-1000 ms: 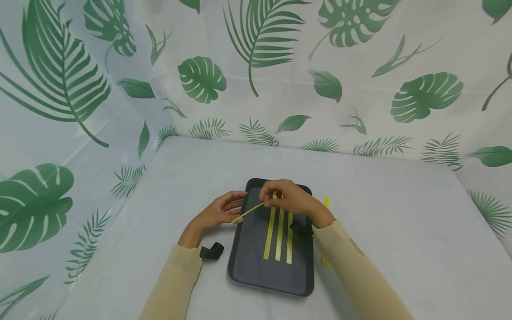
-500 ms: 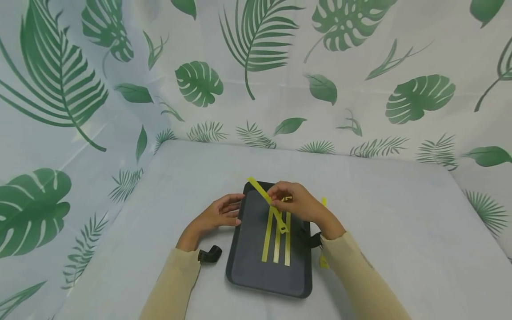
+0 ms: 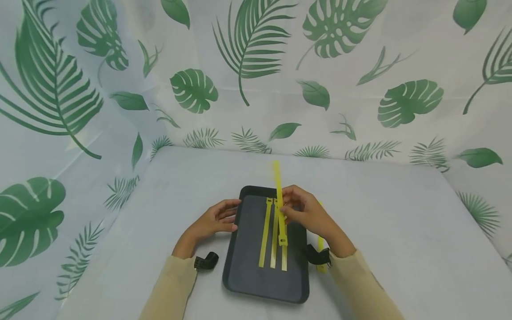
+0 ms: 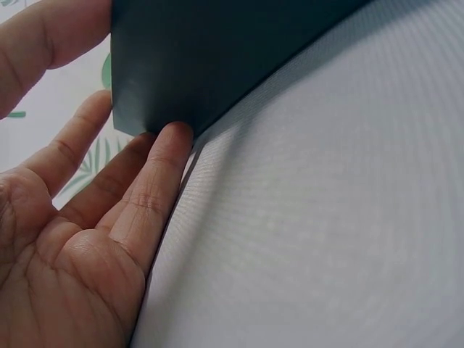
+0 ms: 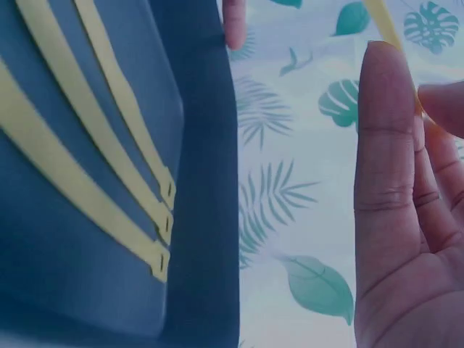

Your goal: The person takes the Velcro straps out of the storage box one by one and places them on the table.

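Note:
My right hand (image 3: 310,215) pinches a yellow cable tie (image 3: 278,184) between thumb and fingers over the right part of the dark tray (image 3: 244,278). This flat strap stands nearly upright in the head view, its slotted head at the lower end. Three similar yellow cable ties (image 5: 119,90) lie side by side in the tray, slotted heads at the far end; the held strap partly covers them in the head view. My left hand (image 3: 212,222) is at the tray's left edge, fingers extended, fingertips touching the tray wall (image 4: 167,72) in the left wrist view.
Right of the tray, another yellow strap (image 3: 321,243) lies on the white table (image 3: 380,222), partly hidden by the right wrist. Black wrist cameras (image 3: 206,261) sit on both wrists. Leaf-patterned cloth (image 3: 272,98) encloses the back and sides.
The right hand has swung the held cable tie from pointing toward the left hand to nearly upright, moving slightly right. The left hand stays at the tray edge. The head view has shifted slightly.

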Motion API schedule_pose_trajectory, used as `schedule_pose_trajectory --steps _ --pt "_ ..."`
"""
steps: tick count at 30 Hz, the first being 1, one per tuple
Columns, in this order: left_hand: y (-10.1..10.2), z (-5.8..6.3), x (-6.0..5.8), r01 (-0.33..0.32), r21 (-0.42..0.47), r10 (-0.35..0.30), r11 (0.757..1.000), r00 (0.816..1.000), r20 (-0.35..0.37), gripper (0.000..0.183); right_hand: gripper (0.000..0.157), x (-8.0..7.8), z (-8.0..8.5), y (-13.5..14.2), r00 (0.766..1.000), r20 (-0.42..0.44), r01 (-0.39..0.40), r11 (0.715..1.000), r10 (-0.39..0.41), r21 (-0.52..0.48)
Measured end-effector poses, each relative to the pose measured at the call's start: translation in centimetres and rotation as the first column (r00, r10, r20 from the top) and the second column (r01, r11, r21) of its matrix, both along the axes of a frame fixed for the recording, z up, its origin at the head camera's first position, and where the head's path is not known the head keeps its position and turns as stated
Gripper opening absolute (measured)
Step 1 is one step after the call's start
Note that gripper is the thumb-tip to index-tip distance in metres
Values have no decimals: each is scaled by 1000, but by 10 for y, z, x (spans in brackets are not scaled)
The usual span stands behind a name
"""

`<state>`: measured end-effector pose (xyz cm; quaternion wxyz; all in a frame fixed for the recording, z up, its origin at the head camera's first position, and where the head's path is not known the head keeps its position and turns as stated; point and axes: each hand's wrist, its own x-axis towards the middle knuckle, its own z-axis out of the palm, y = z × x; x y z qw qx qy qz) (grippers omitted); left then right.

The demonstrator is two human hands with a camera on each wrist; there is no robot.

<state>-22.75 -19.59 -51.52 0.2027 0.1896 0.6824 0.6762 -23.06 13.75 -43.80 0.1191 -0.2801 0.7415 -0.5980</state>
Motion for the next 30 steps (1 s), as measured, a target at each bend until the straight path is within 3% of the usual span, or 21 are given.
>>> schedule_pose_trajectory --steps 9,17,24,30 --pt "2 1 1 -4 6 4 1000 1000 -1 85 35 12 -1 27 997 -1 82 997 -82 -2" --pt "1 1 2 10 19 -10 1000 1000 -14 87 35 24 -5 46 986 48 163 987 -162 -18" --pt "1 0 2 16 34 -16 999 1000 -21 87 35 36 -8 66 980 76 185 982 -182 -47" --pt "2 1 2 17 25 -16 1000 1000 -19 87 38 41 -14 87 972 113 209 978 -208 -4"
